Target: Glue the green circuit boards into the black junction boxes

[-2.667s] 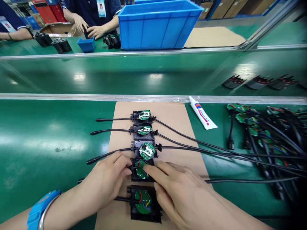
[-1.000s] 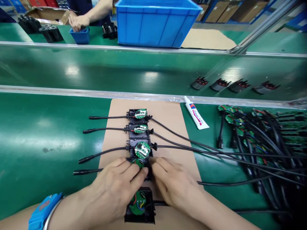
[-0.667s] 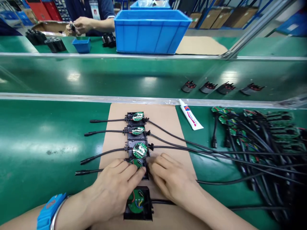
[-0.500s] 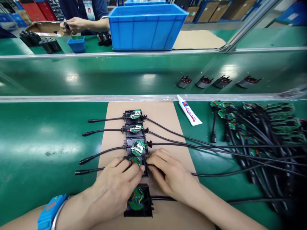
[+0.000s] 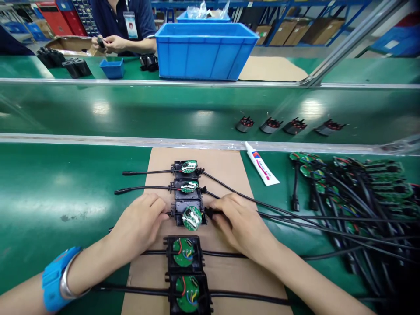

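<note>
1. Black housing [image 5: 183, 205], 3rd from the far end of a row of 5, lies on the cardboard sheet [image 5: 236, 275], between the 2 hands. From my view, its green board [image 5: 192, 218] overhangs the near edge, with a white, paste-like strip facing up.
2. I see the left hand [image 5: 144, 221] with thumb and fingertips pinched together on the left cable [image 5: 168, 214], just beside the housing. Gripping so close probably gives control where the cable meets the wall.
3. The right hand [image 5: 241, 223] seems clamped on the black strain relief [image 5: 209, 212] at the right end; its thumb is partly hidden from me. I take the flared shape as a handy grip.
4. With 1 hand at each end, neither touches the board, which I judge keeps the white strip from smearing.
5. The 2 far housings [image 5: 180, 175] also carry white-striped boards. In the 2 near housings [image 5: 198, 258], the boards sit inside, with coloured wires showing. The single row likely lets the cables run out left and right without crossing the cases.
6. A white tube [image 5: 261, 167] lies right of the sheet's far end, apart from the cables, presumably for easy reach.
7. More boards and cables are heaped in a pile [image 5: 361, 201] at the right. Beyond, I see 4 pronged cylinders [image 5: 245, 124] and a co-worker's hand [image 5: 116, 43] holding a small dark part [image 5: 100, 42].
</note>
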{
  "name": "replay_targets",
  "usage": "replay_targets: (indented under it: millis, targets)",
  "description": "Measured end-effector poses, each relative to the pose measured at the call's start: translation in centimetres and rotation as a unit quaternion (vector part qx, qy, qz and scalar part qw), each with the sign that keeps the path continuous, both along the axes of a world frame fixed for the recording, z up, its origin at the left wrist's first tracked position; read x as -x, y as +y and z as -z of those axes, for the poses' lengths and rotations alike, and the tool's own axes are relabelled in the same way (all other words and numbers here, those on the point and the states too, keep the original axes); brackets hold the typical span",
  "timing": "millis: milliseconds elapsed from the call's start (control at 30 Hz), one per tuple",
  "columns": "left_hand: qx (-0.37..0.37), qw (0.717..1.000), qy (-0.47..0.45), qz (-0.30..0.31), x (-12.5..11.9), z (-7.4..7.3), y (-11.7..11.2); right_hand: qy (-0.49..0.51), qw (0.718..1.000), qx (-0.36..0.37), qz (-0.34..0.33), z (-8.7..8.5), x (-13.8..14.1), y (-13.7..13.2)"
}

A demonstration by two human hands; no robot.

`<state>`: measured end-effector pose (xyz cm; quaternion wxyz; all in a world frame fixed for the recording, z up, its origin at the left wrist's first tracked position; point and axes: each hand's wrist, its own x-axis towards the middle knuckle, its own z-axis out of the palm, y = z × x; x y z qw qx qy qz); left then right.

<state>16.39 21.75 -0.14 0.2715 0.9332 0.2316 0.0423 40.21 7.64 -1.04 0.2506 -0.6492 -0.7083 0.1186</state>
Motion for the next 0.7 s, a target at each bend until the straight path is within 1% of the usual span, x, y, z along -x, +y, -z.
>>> replay_targets:
  millis: [67,133,200,267,367,467,600,700]
  targets:
    - [0.040,0.999,-0.010,-0.011,0.1,-0.3,0.0,0.018,1.000,-0.015,-0.009,-0.9,0.2,-0.4]
    - [0.058,0.998,-0.020,-0.014,0.2,-1.0,-0.3,0.017,1.000,-0.008,-0.022,-2.4,0.6,-0.8]
    - [0.050,0.999,-0.023,-0.001,0.1,-1.7,-0.6,-0.003,0.999,0.035,-0.038,-4.0,1.0,-0.9]
    - [0.027,0.999,-0.021,0.015,-0.2,-2.1,-0.7,-0.023,0.994,0.097,-0.051,-4.9,1.3,-0.5]
    - [-0.005,0.999,0.004,0.034,-0.9,-1.9,-0.6,-0.053,0.987,0.143,-0.059,-5.0,1.5,0.5]
    - [-0.020,0.997,0.059,0.050,-1.5,-1.5,-0.4,-0.099,0.982,0.143,-0.066,-4.4,1.6,1.7]
    - [-0.015,0.991,0.115,0.068,-1.7,-1.4,-0.1,-0.131,0.976,0.158,-0.069,-4.2,1.6,2.9]
    - [0.000,0.990,0.122,0.066,-1.9,-1.5,0.2,-0.119,0.972,0.189,-0.075,-4.4,1.7,3.4]
